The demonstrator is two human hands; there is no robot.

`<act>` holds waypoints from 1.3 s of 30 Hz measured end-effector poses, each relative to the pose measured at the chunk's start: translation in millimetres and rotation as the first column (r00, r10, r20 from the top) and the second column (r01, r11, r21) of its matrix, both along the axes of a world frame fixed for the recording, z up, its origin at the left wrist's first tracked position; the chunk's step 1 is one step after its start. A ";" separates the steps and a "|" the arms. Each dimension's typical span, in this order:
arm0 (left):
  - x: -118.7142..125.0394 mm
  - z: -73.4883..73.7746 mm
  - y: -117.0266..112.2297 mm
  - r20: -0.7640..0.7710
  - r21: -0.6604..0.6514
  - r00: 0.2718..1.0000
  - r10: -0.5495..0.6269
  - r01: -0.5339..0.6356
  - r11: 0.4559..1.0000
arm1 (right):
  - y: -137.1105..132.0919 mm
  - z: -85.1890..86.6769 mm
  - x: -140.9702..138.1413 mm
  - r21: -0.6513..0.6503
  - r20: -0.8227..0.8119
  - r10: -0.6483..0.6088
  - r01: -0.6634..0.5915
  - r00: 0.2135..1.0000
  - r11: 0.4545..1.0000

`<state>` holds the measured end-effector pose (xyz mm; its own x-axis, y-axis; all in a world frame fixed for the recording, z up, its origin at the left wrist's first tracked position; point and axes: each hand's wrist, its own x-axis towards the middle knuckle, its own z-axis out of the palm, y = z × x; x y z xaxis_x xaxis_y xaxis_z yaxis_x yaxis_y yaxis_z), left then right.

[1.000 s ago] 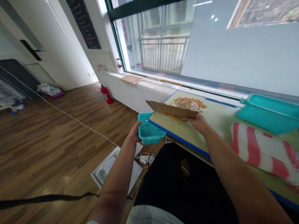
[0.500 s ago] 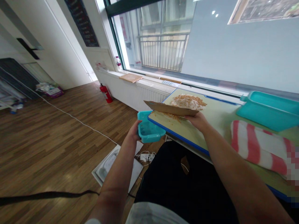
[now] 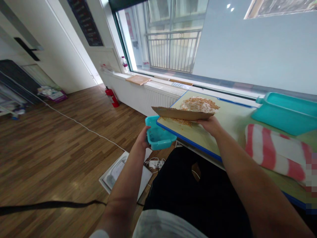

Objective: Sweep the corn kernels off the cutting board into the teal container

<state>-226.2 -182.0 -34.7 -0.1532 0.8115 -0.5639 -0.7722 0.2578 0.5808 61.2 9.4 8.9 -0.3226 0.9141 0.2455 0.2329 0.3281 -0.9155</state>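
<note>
My left hand [image 3: 143, 138] is closed on the left side of a small teal plastic container [image 3: 162, 144]. The container is held just under the corner of a yellow-green table [image 3: 205, 140] with a blue edge. My right hand [image 3: 209, 124] grips the right end of a flat piece of cardboard [image 3: 183, 114], tilted over the tabletop. Small yellow-orange kernels [image 3: 182, 122] lie on the near side of the cardboard, close to the table corner. Behind it spreads a larger pile of white grains mixed with kernels [image 3: 198, 105]. The container's floor is partly hidden by the table corner.
At the right of the table stand a larger teal bin [image 3: 284, 115] and a folded red-and-white striped towel [image 3: 272, 150]. A radiator [image 3: 148, 100] runs below the window. On the wooden floor are a white box [image 3: 116, 173], a power strip [image 3: 156, 164] and a fire extinguisher [image 3: 112, 97].
The cardboard has shifted slightly left and now lies a little flatter over the kernels. The view has tilted slightly. Both hands keep their holds.
</note>
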 end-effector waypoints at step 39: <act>19.4 -1.3 -10.2 0.003 -0.012 0.999 0.053 -0.052 0.999 | -1.3 2.6 0.9 0.006 -0.044 0.058 -0.058 0.997 0.998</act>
<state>-206.8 -192.2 -35.9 -0.1936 0.7956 -0.5741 -0.7866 0.2238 0.5754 62.2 8.1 11.5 -0.3636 0.8930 0.2652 0.1728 0.3444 -0.9228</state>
